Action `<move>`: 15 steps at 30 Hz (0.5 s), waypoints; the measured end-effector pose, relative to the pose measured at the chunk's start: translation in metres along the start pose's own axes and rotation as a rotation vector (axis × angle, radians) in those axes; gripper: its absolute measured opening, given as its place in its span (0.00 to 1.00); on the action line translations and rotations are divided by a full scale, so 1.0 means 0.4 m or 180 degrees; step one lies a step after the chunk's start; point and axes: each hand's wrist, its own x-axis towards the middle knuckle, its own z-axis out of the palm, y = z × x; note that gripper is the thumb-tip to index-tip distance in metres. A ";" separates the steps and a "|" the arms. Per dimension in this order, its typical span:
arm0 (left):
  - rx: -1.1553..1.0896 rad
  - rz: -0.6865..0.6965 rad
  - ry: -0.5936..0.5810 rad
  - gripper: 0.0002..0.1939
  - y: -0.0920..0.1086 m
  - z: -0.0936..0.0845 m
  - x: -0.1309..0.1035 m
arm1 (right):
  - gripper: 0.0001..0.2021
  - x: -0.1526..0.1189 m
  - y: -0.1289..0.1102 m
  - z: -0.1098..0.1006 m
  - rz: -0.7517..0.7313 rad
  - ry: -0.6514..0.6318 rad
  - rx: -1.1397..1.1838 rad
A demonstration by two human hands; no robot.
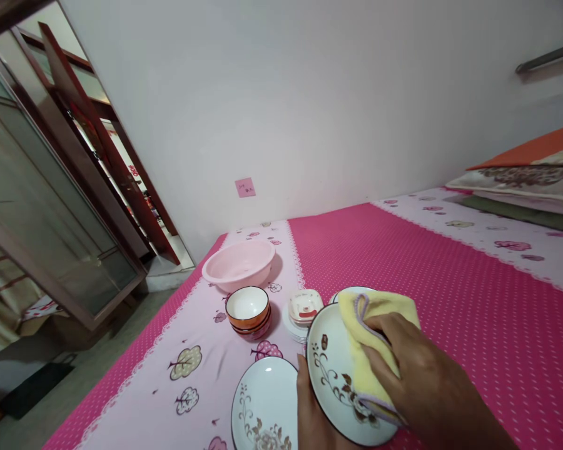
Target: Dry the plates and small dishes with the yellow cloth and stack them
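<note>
My left hand (312, 406) grips a white plate (331, 365) with a dark rim and brown flower pattern from below and its left side, holding it tilted. A yellow cloth (363, 356) with a purple edge is bunched in my right hand (417, 369) and pressed against the plate's right part. Most of my left fingers are hidden beneath the plate. Another flowered plate (263, 400) lies on the bed to the left. Just behind the held plate, the rim of a further white plate (356, 289) shows, partly covered by the cloth.
A stack of orange-brown bowls (248, 310) stands left of small square dishes (304, 305) resting on round white plates (293, 328). Behind them sits a pink basin (239, 265). The pink patterned bedsheet (356, 244) reaches the wall; folded bedding (530, 172) lies at right. A doorway opens at left.
</note>
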 end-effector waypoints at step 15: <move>-0.0189 0.0000 0.0441 0.33 0.058 -0.035 0.009 | 0.15 0.009 0.023 -0.119 0.1484 0.0412 0.0192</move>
